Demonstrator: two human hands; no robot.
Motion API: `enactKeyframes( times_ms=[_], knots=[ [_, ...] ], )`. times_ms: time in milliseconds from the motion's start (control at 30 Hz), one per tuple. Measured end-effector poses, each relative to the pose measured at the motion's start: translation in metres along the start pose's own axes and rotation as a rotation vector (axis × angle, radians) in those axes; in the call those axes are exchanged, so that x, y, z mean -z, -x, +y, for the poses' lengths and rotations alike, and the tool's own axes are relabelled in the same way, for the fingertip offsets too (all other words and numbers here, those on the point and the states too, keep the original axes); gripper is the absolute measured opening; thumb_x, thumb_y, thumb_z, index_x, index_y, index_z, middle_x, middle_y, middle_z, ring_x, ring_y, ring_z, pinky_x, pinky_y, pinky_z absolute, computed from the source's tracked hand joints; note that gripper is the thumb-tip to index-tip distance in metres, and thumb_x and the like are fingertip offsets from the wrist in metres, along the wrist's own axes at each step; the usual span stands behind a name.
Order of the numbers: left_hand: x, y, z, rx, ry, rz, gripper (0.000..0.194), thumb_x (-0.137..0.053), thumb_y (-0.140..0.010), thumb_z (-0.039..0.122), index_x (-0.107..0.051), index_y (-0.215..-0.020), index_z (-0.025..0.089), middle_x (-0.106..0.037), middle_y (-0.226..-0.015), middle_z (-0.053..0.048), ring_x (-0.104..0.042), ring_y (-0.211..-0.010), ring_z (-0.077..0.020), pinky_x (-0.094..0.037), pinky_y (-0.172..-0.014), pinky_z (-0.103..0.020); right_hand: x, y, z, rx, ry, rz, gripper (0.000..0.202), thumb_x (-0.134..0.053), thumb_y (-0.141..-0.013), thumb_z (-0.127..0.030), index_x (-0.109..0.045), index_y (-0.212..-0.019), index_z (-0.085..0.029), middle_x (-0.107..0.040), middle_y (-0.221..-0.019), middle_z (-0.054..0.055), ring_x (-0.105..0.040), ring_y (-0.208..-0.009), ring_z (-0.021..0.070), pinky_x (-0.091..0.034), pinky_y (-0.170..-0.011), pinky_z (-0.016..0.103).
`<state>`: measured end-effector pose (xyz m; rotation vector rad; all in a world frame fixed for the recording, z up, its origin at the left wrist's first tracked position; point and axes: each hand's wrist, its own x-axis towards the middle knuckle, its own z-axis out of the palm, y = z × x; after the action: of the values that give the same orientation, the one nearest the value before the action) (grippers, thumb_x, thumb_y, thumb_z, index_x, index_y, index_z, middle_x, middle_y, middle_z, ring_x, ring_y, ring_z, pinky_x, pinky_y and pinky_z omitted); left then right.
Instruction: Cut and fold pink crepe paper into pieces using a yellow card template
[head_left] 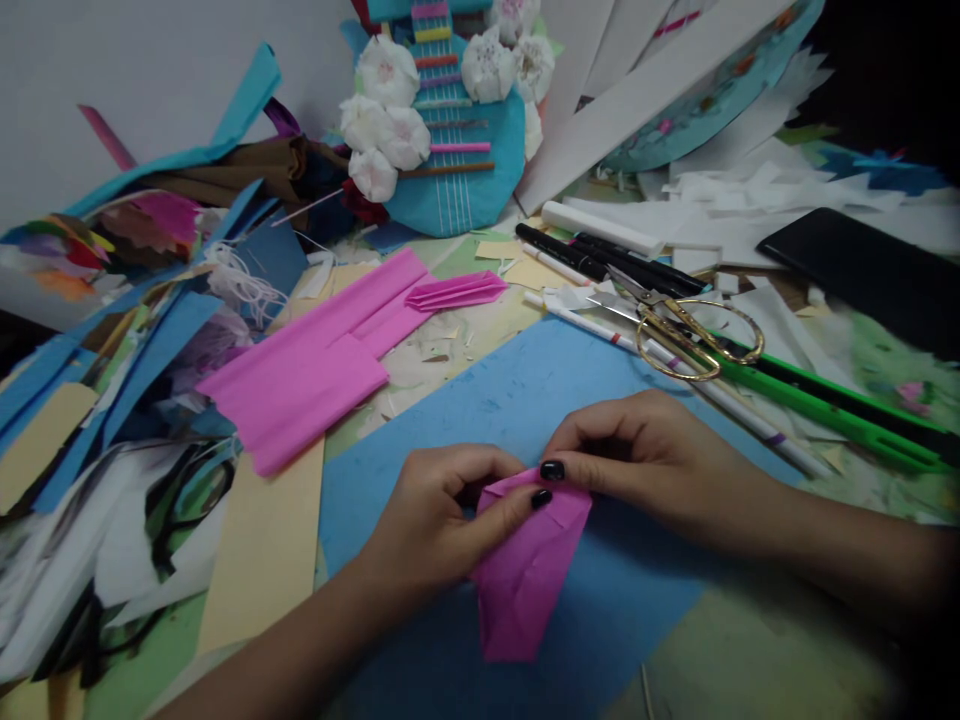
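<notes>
Both hands pinch the top edge of a folded piece of pink crepe paper point(529, 585), which hangs down over a blue sheet point(420, 440). My left hand point(450, 510) grips its upper left part, thumb in front and fingers hidden behind. At the upper right corner, my right hand point(637, 465) holds the paper between thumb and curled fingers. The two thumbs nearly meet. Further off to the left lie a larger pink crepe paper sheet point(307, 390) and a narrow pleated pink strip point(457, 290).
Gold-handled scissors point(694, 335), a green box cutter point(832, 405) and black markers point(562, 255) lie at the right. A dark flat object point(870, 270) is beyond them. Behind stands a blue paper guitar point(457, 190) with white flowers. Paper scraps point(165, 370) crowd the left.
</notes>
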<state>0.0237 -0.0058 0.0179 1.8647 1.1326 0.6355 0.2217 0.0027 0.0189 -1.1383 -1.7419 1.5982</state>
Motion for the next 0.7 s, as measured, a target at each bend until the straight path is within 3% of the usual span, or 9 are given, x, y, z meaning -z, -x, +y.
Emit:
enactKeyframes(
  times_ms=[167, 467, 700],
  knots=[
    [-0.0004, 0.0004, 0.0000, -0.101, -0.082, 0.011, 0.013, -0.062, -0.079, 0.019, -0.068, -0.069, 0.013, -0.061, -0.055, 0.002, -0.050, -0.049, -0.0061, -0.037, -0.046, -0.016, 0.0005, 0.0004, 0.0013, 0.044, 0.058, 0.016, 0.026, -0.060, -0.086, -0.036, -0.069, -0.075, -0.014, -0.053, -0.060, -0.002, -0.044, -0.058, 0.0071, -0.034, -0.053, 0.018],
    [0.0024, -0.0019, -0.0024, -0.117, -0.091, -0.041, 0.014, -0.061, -0.081, 0.019, -0.068, -0.071, 0.013, -0.059, -0.056, 0.003, -0.049, -0.050, -0.0050, -0.036, -0.048, -0.014, -0.0020, 0.0028, 0.0054, 0.108, 0.120, 0.069, 0.024, -0.058, -0.086, -0.033, -0.069, -0.075, -0.014, -0.052, -0.059, -0.003, -0.043, -0.055, 0.0062, -0.033, -0.050, 0.017],
    [0.0040, 0.0018, -0.0046, 0.027, 0.099, -0.046, 0.012, -0.065, -0.082, 0.022, -0.074, -0.077, 0.016, -0.060, -0.053, 0.005, -0.043, -0.047, -0.0037, -0.031, -0.043, -0.012, -0.0029, 0.0023, 0.0051, 0.106, 0.100, 0.080, 0.024, -0.056, -0.088, -0.030, -0.067, -0.074, -0.013, -0.051, -0.059, -0.003, -0.042, -0.055, 0.0056, -0.032, -0.050, 0.017]
  ],
)
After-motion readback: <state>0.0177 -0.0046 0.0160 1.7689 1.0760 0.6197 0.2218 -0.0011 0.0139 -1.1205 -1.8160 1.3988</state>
